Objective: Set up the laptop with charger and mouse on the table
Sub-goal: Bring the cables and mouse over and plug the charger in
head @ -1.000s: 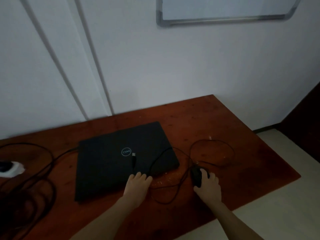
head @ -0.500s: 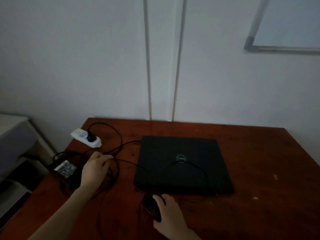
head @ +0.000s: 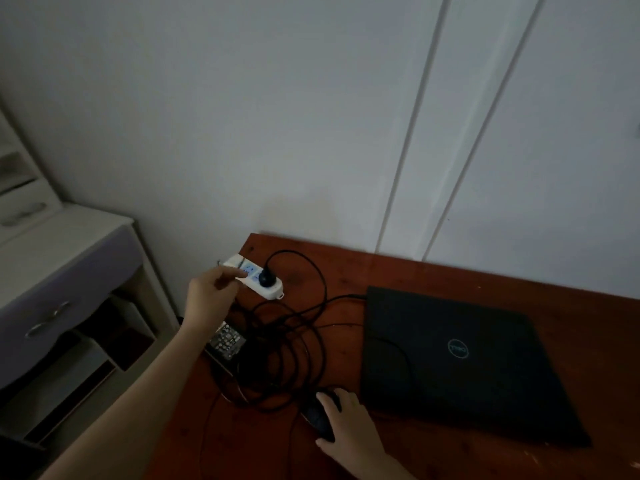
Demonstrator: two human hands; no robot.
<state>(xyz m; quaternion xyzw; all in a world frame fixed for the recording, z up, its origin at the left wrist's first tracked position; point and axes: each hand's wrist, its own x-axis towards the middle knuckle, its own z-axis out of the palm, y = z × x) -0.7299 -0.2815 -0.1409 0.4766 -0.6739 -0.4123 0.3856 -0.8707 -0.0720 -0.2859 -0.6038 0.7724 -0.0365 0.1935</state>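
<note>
The right hand (head: 349, 427) curls its fingers round the mouse (head: 317, 415), just left of the shut laptop (head: 457, 368) on the bench (head: 450, 278); it looks light, so hold its sides. The left hand (head: 207, 299) holds nothing, one finger maybe touching the power strip (head: 273, 289)

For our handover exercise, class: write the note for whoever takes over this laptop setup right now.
Left hand: open, forefinger at the white power strip; contact unclear.
Right hand: grips the black mouse beside the closed Dell laptop on the table.
Done: charger plug sits in the strip; a cable reaches the laptop's rear left corner.
Left, likely: tidy the coiled cable by the charger brick, connect the mouse, open the lid.
</note>
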